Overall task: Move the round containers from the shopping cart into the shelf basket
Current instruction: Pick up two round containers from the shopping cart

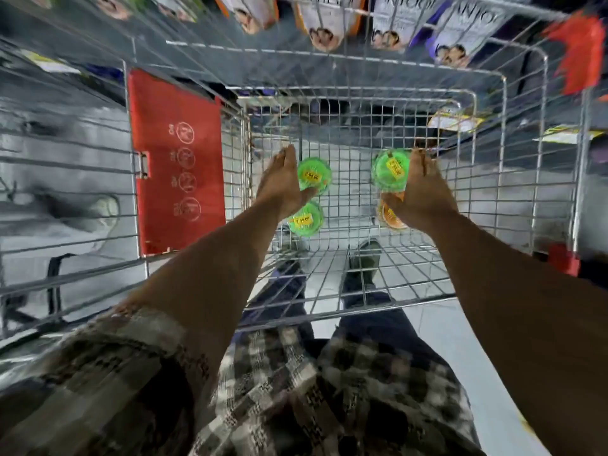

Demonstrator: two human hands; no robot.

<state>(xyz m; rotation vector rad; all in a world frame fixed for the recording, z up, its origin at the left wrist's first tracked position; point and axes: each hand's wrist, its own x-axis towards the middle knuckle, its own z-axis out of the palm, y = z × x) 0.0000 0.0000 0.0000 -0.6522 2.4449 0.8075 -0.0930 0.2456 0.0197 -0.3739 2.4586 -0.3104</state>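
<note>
Deep inside the shopping cart (pixel 362 93), near its far wire wall, both hands are at the round containers. The left hand (pixel 283 182) has its grip spread wide and curved against the side of a green container (pixel 315 177), thumb low beside it; whether it presses the container yet cannot be told, and nothing is lifted. The right hand (pixel 419 189) is cupped against the right flank of another green container (pixel 390 171), with its thumb reaching down toward an orange container (pixel 391 215) just below; that grip also looks unclosed, resting rather than clenched. A third green container (pixel 304 220) lies just nearer the person, under the left wrist. All four sit on the cart's wire floor, two toward the left wall and two toward the right, with bare mesh between the pairs. Judged from their look, these are small, light plastic tubs with smooth, glossy lids and yellow price stickers: stiff enough to pinch across the rim, likely slick on top, so a hold around the side wall should be safer than on the lid. The cart's walls stand high on all sides, so the way out is straight up between the forearms. A red panel (pixel 176 159) flanks the cart's left rim, and hanging packets (pixel 322 24) crowd the space beyond the far edge. Which wire frame is the shelf basket cannot be told.
</note>
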